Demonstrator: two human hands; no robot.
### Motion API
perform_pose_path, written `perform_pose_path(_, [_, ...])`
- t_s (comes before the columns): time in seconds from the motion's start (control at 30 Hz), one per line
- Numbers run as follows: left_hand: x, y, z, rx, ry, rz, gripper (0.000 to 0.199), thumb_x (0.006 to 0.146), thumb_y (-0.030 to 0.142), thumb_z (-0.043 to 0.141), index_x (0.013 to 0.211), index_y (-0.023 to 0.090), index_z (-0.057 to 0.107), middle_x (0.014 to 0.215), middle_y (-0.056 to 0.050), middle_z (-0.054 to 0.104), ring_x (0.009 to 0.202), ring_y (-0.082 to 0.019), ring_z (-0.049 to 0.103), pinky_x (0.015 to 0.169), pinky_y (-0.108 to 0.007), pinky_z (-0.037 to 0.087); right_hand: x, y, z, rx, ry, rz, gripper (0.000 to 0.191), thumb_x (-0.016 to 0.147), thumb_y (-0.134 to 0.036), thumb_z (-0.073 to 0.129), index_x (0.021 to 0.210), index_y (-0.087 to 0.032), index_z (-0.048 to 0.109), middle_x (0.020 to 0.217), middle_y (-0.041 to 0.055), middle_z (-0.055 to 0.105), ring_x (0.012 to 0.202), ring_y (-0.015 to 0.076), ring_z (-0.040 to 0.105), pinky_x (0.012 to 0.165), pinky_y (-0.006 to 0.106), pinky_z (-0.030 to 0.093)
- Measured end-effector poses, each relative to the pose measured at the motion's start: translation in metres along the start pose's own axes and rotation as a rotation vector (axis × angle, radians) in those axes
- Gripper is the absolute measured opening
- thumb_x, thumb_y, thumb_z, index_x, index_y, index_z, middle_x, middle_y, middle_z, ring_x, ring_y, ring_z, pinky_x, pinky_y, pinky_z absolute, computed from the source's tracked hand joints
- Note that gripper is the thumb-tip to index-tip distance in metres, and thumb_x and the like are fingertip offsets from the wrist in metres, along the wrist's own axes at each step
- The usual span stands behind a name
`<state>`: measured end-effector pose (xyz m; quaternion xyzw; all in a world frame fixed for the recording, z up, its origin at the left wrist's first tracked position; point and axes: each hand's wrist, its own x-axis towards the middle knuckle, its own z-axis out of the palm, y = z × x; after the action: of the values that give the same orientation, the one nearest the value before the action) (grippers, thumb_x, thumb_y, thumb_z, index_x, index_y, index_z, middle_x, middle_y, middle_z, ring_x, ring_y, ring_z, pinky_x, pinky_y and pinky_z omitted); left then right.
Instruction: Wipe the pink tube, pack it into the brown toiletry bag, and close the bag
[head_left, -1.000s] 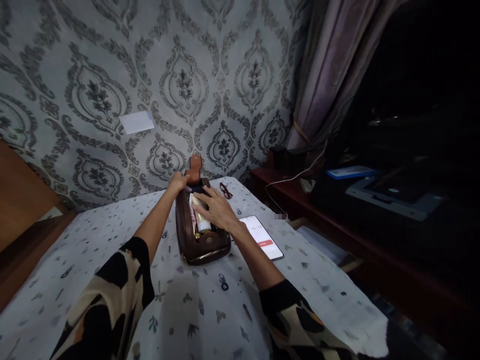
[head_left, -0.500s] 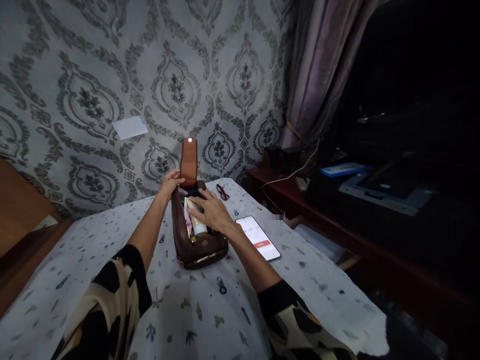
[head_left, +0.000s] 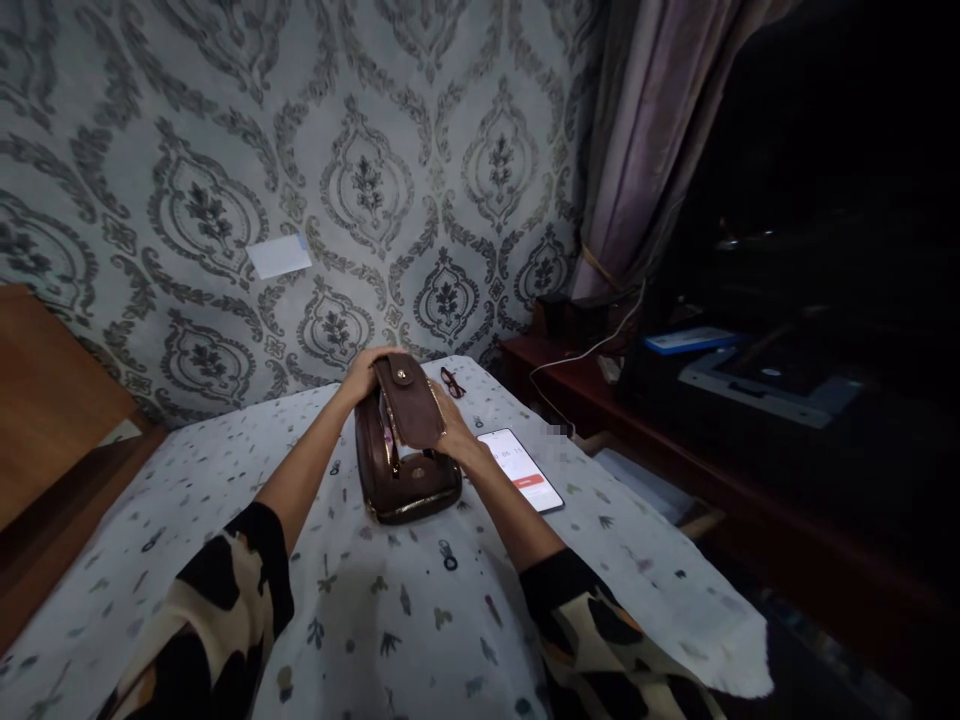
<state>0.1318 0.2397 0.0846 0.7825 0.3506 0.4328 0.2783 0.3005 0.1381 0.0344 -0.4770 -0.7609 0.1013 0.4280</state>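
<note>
A brown leather handbag [head_left: 375, 460] with gold zips sits on the patterned tablecloth. Its flap [head_left: 411, 405], with a gold clasp, lies folded over most of the opening. Through the gap beneath it I see a bit of a pale tube [head_left: 412, 453]. My left hand [head_left: 364, 375] is closed round the flap's upper left part, its fingertips hidden behind. Along the bag's right side, my right hand [head_left: 456, 422] grips the bag and the flap's edge, with the fingers partly hidden.
A lit phone [head_left: 521, 470] lies right of the bag, and dark-red glasses [head_left: 452, 383] lie behind it. The wallpapered wall [head_left: 367, 180] rises at the back. A white cable [head_left: 585, 350] runs down the dark-red furniture on the right; a wooden panel [head_left: 60, 400] stands left.
The flap has swung from upright down over the bag's opening, covering most of the tubes. My right hand has left the contents for the bag's right side. The view has shifted slightly.
</note>
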Motion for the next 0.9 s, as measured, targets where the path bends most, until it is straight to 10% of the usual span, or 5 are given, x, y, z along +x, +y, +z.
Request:
perform_pose_path(0.67, [-0.049,0.007,0.002,0.157,0.063,0.033,0.048,0.073,0.009,0.053,0.112,0.020,0.079,0.122,-0.003,0.077,0.119,-0.022,0.067,0.111,-0.038,0.047,-0.070,-0.015,0.004,0.576,0.346,0.185,0.058,0.098,-0.067,0.039,0.097,-0.021,0.076,0.150,0.0114,0.057,0.143,0.0250,0.048,0.123,0.046,0.031])
perform_pose_path(0.9, [-0.057,0.012,0.009,0.150,0.170,-0.024,0.039,0.077,0.012,0.055,0.107,0.018,0.079,0.113,-0.005,0.079,0.109,-0.023,0.071,0.106,-0.038,0.050,-0.073,-0.022,0.008,0.526,0.354,0.185,0.035,0.085,-0.057,0.067,0.086,-0.022,0.070,0.158,0.0128,0.045,0.151,0.0307,0.035,0.124,0.050,0.024])
